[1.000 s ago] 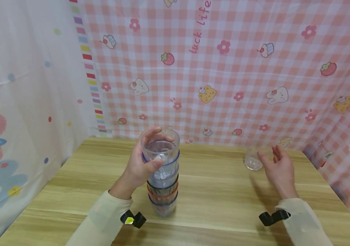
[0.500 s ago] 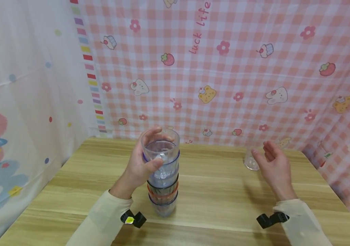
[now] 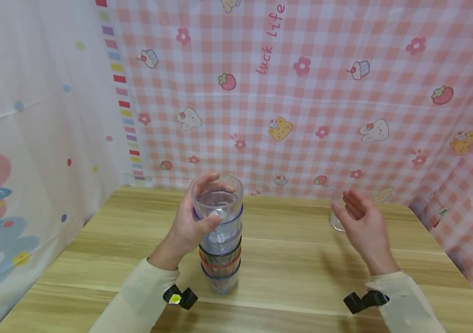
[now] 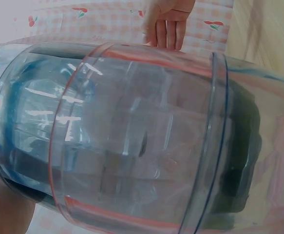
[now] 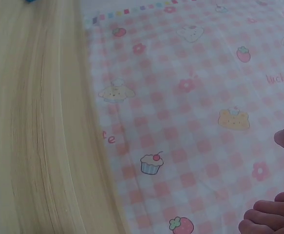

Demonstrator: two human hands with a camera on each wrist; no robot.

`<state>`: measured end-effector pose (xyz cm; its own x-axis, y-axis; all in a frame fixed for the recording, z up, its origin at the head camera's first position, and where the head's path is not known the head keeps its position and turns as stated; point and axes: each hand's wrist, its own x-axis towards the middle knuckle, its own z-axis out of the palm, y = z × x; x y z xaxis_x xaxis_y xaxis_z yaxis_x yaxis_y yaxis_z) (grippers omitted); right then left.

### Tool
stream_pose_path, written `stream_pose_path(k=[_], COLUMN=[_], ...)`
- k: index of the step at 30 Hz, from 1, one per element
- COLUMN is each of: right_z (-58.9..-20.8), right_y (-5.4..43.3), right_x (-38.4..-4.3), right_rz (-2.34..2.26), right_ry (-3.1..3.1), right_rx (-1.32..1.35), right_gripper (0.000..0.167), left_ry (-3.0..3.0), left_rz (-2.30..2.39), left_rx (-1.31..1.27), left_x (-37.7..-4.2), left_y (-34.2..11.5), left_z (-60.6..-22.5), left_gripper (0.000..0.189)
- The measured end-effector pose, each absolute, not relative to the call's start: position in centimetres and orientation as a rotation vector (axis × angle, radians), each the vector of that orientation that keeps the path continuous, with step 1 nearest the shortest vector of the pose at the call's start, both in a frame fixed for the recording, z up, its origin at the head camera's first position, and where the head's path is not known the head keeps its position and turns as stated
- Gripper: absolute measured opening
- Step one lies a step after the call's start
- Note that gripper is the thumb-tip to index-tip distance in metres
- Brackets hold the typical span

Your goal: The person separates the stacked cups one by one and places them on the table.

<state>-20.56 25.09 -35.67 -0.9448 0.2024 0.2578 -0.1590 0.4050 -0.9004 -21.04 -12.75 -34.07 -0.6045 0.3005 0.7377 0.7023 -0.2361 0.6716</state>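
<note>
My left hand [image 3: 190, 222] grips a tall stack of clear plastic cups [image 3: 219, 243] near its top, fingers behind and thumb across the front. Blue, black and orange rims band the stack, and its topmost cup is colourless. Up close, the nested cups [image 4: 132, 136] fill the left wrist view. My right hand [image 3: 365, 231] is held up at the right, thumb and fingers apart with nothing between them. Beyond it stands a small clear cup [image 3: 337, 223], mostly hidden by that hand. The right wrist view catches only the fingers [image 5: 266, 219] and thumb at its edge.
The stack and cup are over a wooden table [image 3: 286, 277]. Pink checked cloth [image 3: 253, 106] hangs along the table's back and right edges, and a white printed curtain [image 3: 45, 129] on the left. Each cream sleeve carries a black wrist camera [image 3: 365, 301].
My right hand has drifted left across the small cup, covering more of it. The left hand and the stack have stayed in place.
</note>
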Motion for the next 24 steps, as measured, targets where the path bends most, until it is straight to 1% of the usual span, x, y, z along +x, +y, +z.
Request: stream_pose_path(k=[14,24], right_z=[-34.5,-33.7], right_y=[23.6,22.3], right_x=[-19.7,-18.9], right_rz=[1.545,1.528], right_ry=[-2.360,-2.363], right_rx=[0.051,0.137], right_gripper=[0.078,0.078], left_ry=[-1.727,-1.853], left_rz=[-1.950,-1.956], left_rx=[-1.244,-1.261], left_x=[-20.8,-21.1], left_y=[-12.8,-13.8], left_z=[-33.8,-34.6], left_gripper=[0.075,0.085])
